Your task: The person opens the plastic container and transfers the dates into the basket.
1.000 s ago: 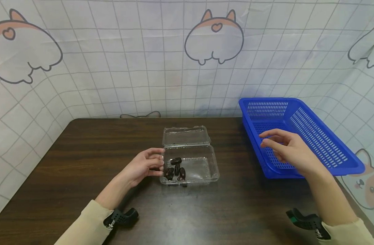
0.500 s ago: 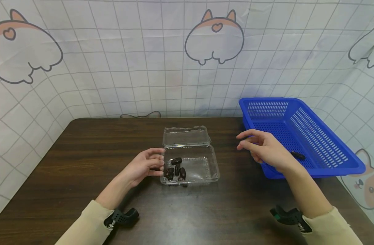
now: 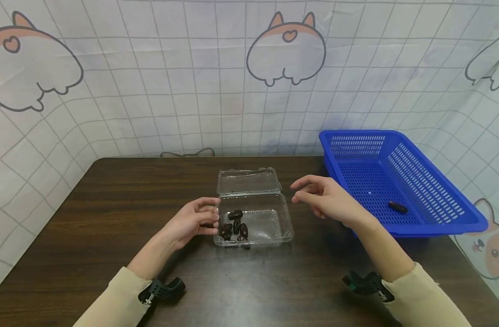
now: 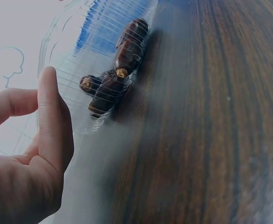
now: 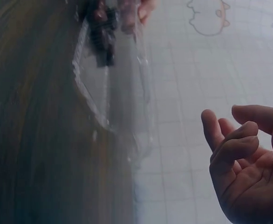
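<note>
A clear plastic clamshell box [image 3: 270,222] stands on the table with its lid [image 3: 249,182] folded back. Several dark brown dates [image 3: 236,225] lie in its left part; through the wall they show again as dates [image 4: 129,49] in the left wrist view. At the box's left side rests my left hand [image 3: 192,222], its fingers loosely extended against the wall. My right hand [image 3: 325,198] hovers in the air between box and basket, fingers loosely bent, holding nothing. One single date [image 3: 398,207] lies on the floor of the blue basket [image 3: 339,175].
The brown wooden table [image 3: 122,195] carries box and basket. A white gridded cloth [image 3: 172,81] with cartoon dogs hangs behind it and at both sides. The basket's raised rim stands at the table's right. Each wrist wears a black mount [image 3: 165,289].
My right hand has moved left from over the blue basket toward the box, uncovering the date in the basket. My left hand and the box have stayed still.
</note>
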{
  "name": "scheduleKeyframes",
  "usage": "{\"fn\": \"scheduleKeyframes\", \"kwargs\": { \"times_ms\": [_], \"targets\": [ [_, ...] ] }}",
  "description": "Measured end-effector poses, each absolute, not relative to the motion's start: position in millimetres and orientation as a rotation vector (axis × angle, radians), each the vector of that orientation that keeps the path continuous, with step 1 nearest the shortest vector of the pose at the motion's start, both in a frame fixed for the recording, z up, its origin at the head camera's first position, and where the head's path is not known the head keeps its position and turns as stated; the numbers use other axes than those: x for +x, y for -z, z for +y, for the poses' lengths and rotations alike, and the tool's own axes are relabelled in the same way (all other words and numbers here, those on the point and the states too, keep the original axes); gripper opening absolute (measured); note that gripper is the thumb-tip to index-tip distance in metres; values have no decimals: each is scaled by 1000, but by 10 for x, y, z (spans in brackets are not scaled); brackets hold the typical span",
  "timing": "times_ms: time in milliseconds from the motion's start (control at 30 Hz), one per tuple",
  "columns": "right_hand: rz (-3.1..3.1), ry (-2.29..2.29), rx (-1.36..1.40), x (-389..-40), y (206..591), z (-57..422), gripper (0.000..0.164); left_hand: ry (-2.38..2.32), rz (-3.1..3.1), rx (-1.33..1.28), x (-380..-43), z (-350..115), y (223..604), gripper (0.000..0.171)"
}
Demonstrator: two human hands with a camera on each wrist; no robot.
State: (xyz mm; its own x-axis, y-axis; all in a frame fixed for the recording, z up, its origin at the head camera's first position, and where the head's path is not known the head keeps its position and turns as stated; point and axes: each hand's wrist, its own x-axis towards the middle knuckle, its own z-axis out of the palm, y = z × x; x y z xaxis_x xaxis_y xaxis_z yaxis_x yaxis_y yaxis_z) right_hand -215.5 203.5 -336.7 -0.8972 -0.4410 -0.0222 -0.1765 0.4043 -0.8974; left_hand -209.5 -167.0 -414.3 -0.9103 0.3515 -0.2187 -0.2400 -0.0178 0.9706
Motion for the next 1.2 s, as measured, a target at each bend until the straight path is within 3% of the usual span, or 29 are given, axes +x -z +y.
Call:
{"fn": "scheduleKeyframes", "kwargs": {
  "times_ms": [533, 1200],
  "targets": [
    [2301, 1456, -568, -2219, 3594, 1525, 25, -1982, 1868, 109, -2091, -1668, 4152, 54],
    [2281, 1258, -623, -2299, 3816, 1036, 34, -1987, 1857, 122, -2107, -1658, 4163, 53]
  ]
}}
